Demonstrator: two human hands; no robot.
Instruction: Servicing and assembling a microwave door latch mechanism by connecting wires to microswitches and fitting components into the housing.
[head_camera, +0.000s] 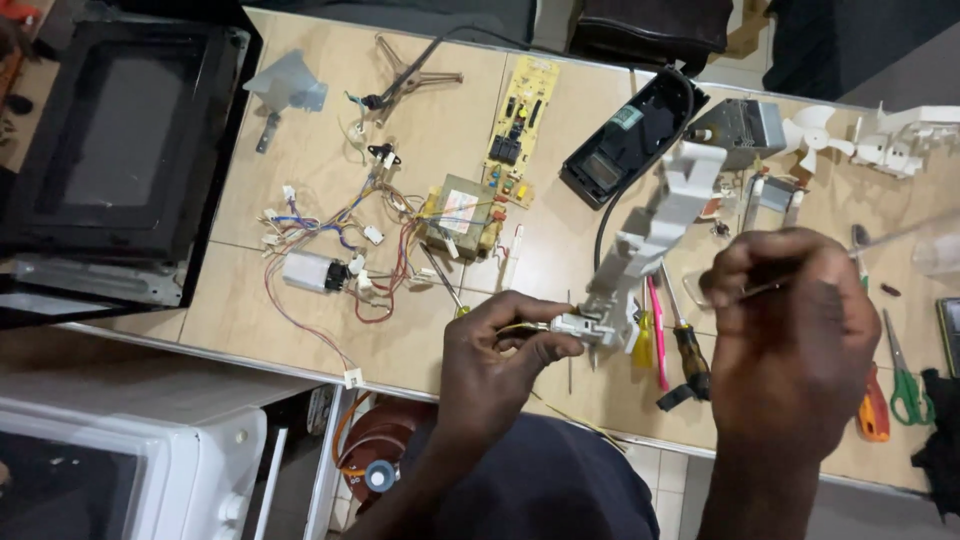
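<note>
The left hand (500, 345) was closed around the lower end of a long white plastic bracket (655, 235), pinching between thumb and fingers the small switch block (590, 325) fixed at that end. The bracket rose away from the hand, slanting up and to the right over the worktop (300, 170), and its far end stood near a black housing (630, 135) and a grey metal box (745, 128).

The right hand (790, 330) was closed around a thin metal tool (870, 245) with a clear handle; its tip was hidden behind the fingers, so I could not tell if it touched the bracket. This hand was just to the right of the switch block, a little apart from it.

The bracket looked light and stiff, but probably brittle: thin moulded plastic with clips that could snap if bent. The better place to hold it seemed to be the thick lower end, near the switch, not the long arm. The yellow wire (515, 328) at the switch looked soft and easy to pull out.

On the worktop near the hands lay screwdrivers (688, 345), green scissors (905, 385), a transformer (458, 215) with loose wires, and a circuit board (520, 115).
</note>
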